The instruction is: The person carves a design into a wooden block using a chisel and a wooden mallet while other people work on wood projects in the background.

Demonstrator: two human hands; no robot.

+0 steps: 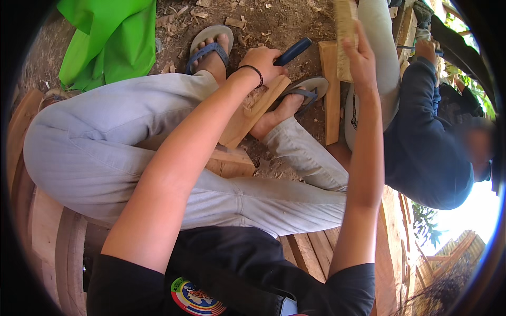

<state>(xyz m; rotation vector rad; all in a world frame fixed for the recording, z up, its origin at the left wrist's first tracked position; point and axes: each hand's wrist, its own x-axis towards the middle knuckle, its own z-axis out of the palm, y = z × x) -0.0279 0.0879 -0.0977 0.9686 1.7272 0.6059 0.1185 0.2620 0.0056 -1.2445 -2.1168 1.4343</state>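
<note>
My left hand [262, 63], with a dark cord round its wrist, is closed on a chisel [294, 51]. Only the dark blue handle shows, slanting up to the right; the blade is hidden by the hand. Right under that hand lies a wooden board [245, 122], tilted between my legs, its upper face rough and cut. My right hand [362, 60] is raised at the right, its fingers wrapped round a flat, pale length of wood [343, 45]. This wood stands apart from the chisel handle.
My sandalled feet [213, 47] flank the work, on soil strewn with wood chips. Another wood block [231, 162] lies below the board. A plank [330, 95] stands right of my foot. Green cloth [113, 42] lies upper left. Close by on the right sits another person [427, 137].
</note>
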